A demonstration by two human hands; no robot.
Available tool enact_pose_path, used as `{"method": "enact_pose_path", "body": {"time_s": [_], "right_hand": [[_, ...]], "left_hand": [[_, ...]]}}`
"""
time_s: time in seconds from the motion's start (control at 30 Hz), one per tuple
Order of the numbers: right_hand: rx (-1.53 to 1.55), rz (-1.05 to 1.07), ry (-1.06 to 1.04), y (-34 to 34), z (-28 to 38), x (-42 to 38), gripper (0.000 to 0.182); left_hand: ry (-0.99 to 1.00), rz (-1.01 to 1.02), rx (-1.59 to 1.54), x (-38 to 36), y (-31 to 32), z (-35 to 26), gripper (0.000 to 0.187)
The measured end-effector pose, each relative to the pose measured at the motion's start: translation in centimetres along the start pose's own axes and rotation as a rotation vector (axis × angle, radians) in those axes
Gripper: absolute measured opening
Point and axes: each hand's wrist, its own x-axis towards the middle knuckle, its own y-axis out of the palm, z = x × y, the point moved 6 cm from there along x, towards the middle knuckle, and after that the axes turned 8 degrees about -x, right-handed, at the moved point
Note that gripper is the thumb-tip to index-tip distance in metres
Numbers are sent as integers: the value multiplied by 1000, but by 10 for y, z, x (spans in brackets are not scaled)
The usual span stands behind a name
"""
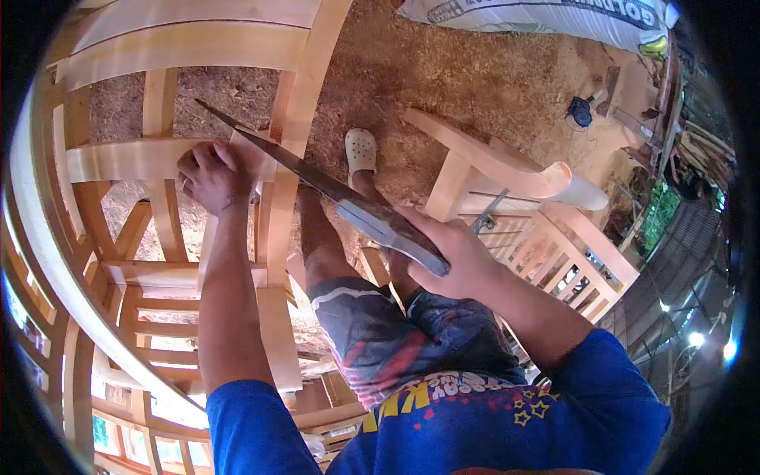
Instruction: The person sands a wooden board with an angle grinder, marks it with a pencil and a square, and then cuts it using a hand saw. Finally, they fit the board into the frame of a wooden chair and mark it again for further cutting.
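Only the head view to go on here. My right hand (463, 261) has its fingers wrapped tight around the handle end of a handsaw (332, 188), and the long dark blade runs up and to the left until its tip pokes past the upright post (294, 134) of the wooden chair frame (127, 158). The blade lies across the post right about where the crosswise rail meets it.

My left hand (212, 176) is pressed flat-ish on that rail, fingers curled over the wood just beside the blade, gripping the frame and no tool. Can't tell whether the teeth are actually biting in or just resting on the surface, the angle hides it.

Lower down you can see my knee in patterned shorts (396, 340) and a foot in a pale clog (361, 150) planted on the sawdust-covered ground (443, 79). A second unfinished chair (522, 206) lies tipped over to the right, well apart from the cut, and there's a white sack (546, 17) at the top edge.

My take on doing this stroke well: keep the bracing fingers clear of the tooth line, hold the frame dead steady, and use long light strokes with the blade square to the post so it doesn't wander or bind.
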Motion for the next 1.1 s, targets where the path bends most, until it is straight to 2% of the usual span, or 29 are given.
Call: {"method": "enact_pose_path", "body": {"time_s": [0.1, 0.2, 0.3, 0.4, 0.5, 0.53, 0.57, 0.63, 0.83, 0.97, 1.03, 1.1], "right_hand": [[-53, 41, 39, 21, 5, 63, 77], [36, 37, -63, 32, 26, 110, 76], [-52, -129, -122, 30, 9, 73, 74], [57, 84, 16, 10, -8, 25, 77], [20, 60, 9, 14, -7, 32, 80], [-3, 31, -37, 24, -5, 55, 77], [-28, 0, -81, 33, -3, 78, 74], [21, 96, 5, 37, 15, 117, 64], [102, -71, -85, 24, -2, 52, 70], [211, 78, 40, -10, -18, 16, 69], [228, 9, 22, -24, -36, 0, 67], [389, 8, 147, -43, -54, -18, 58]], "left_hand": [[8, 23, 11, 1, -3, -3, 39], [18, 18, 2, 4, -5, -3, 39], [14, 23, -17, 5, 0, 2, 40], [-39, 40, -33, 1, -4, -1, 45], [27, 0, 18, 1, 3, 3, 45], [15, -34, 10, 0, 1, 1, 37], [10, -41, 13, 1, 2, 1, 37], [5, -52, 25, 2, 2, 2, 37], [-39, -31, 3, 0, 1, 2, 37], [-17, 38, 54, 3, 2, 5, 40], [-16, 0, 87, 4, 3, 5, 39], [-12, -45, 48, 0, 0, 5, 38]]}}
